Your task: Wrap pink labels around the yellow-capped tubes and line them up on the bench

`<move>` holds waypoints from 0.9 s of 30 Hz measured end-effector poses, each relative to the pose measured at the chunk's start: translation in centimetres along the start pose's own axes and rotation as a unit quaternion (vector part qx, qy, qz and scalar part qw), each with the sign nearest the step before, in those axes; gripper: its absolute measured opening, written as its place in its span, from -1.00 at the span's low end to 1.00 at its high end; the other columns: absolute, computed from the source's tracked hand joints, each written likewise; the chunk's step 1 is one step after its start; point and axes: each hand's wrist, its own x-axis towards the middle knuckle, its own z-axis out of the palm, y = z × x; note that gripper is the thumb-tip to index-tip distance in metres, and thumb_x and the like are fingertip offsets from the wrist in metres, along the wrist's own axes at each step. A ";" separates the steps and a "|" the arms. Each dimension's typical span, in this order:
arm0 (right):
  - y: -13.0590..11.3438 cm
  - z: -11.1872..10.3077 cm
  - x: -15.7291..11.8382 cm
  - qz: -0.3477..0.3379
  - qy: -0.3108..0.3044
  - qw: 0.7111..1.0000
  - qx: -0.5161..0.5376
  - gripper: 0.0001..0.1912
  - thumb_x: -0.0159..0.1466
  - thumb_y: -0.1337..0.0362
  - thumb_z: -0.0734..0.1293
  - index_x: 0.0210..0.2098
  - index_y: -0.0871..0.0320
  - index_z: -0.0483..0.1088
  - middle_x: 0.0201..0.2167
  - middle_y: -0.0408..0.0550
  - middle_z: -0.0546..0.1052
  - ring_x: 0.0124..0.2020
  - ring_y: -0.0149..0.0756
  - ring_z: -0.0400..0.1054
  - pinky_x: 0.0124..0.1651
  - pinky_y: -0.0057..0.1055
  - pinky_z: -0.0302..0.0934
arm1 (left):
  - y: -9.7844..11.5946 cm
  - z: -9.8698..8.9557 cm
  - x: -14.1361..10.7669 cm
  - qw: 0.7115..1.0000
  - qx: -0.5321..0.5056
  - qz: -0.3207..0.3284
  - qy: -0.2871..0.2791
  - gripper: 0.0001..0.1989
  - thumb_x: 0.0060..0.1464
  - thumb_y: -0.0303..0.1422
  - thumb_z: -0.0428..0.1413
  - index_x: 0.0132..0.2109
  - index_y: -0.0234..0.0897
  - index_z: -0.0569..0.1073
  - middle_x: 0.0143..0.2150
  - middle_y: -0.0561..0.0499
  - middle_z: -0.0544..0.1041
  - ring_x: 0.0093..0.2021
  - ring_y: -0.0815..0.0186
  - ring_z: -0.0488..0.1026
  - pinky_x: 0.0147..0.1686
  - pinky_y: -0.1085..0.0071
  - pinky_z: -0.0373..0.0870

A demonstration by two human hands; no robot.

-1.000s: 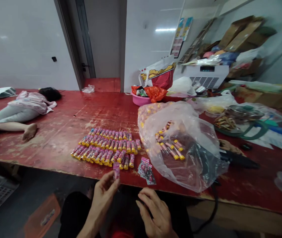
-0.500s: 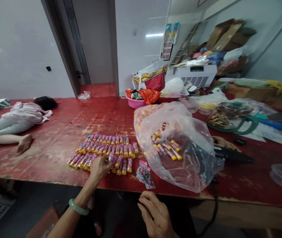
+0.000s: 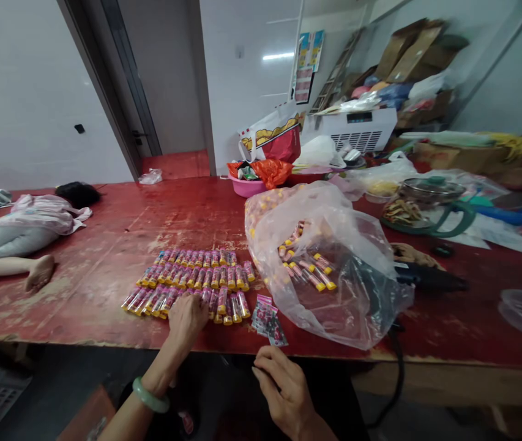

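**Inspector:** Your left hand (image 3: 187, 321), wearing a pale green jade bangle (image 3: 150, 395), sits at six o'clock on the lower edge of the tube rows. Its fingers are pressed together and bent down against the tubes. Is it pinching anything?

**Assistant:** I cannot tell. The fingertips are hidden behind the hand. The slim pink-and-yellow plastic tubes (image 3: 191, 275) lie side by side in two rows on the worn red-painted wooden table (image 3: 104, 245), at twelve o'clock from you.

**Inspector:** And your right hand (image 3: 283, 386)?

**Assistant:** It is at the table's near edge, its fingers loosely curled and slightly spread. Nothing shows between them, though the palm is out of sight. The nearest item is a small stack of flat pink printed packets (image 3: 267, 321), just beside the tube rows at one o'clock.

**Inspector:** Noted. What lies beyond that?

**Assistant:** A large clear plastic bag (image 3: 329, 288) slumps at one o'clock, holding more tubes (image 3: 306, 269) and round yellow-orange pieces (image 3: 265, 205). A pink plastic basin (image 3: 242, 187) stands behind it. At ten o'clock, a person in a pink top (image 3: 40, 214) lies face down on the table, well apart from your hands.
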 end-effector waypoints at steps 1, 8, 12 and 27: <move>0.1 0.1 0.2 -0.001 0.002 1.000 0.002 -0.80 0.34 0.54 0.16 -0.26 0.19 0.35 -0.38 -0.05 0.38 -0.40 -0.39 0.34 -0.37 -0.50 0.27 | 0.1 0.1 -0.1 1.000 0.005 0.000 0.003 -0.74 0.19 -0.32 0.00 -0.24 -0.34 0.56 -0.20 -0.23 0.59 -0.11 0.01 0.52 -0.25 0.27 0.33; 2.8 1.4 3.0 0.008 0.000 0.999 -0.041 -0.81 0.33 0.48 0.17 -0.30 0.20 0.38 -0.35 -0.02 0.41 -0.33 -0.33 0.36 -0.29 -0.43 0.33 | -0.4 0.7 -1.2 0.999 0.013 0.013 0.049 -0.64 0.28 -0.28 -0.05 0.12 -0.34 0.41 -0.07 -0.20 0.55 -0.10 0.06 0.52 -0.22 0.29 0.36; 5.7 3.2 5.5 0.014 -0.021 0.996 -0.084 -0.79 0.25 0.49 0.22 -0.18 0.21 0.43 -0.17 0.07 0.46 -0.15 -0.21 0.38 -0.11 -0.30 0.36 | -1.3 1.1 -2.5 0.997 0.019 0.059 0.052 -0.70 0.25 -0.37 0.02 0.08 -0.31 0.44 -0.05 -0.16 0.52 -0.07 0.10 0.49 -0.20 0.33 0.38; 7.4 8.1 7.8 0.022 -0.124 0.980 -0.154 -0.80 0.16 0.50 0.35 -0.22 0.18 0.46 -0.30 -0.04 0.49 -0.21 -0.21 0.32 -0.07 -0.30 0.26 | -2.9 4.8 -2.0 0.983 0.011 0.144 0.111 -0.74 0.21 -0.53 -0.06 -0.06 -0.27 0.46 -0.17 -0.10 0.49 -0.22 0.19 0.49 -0.27 0.36 0.41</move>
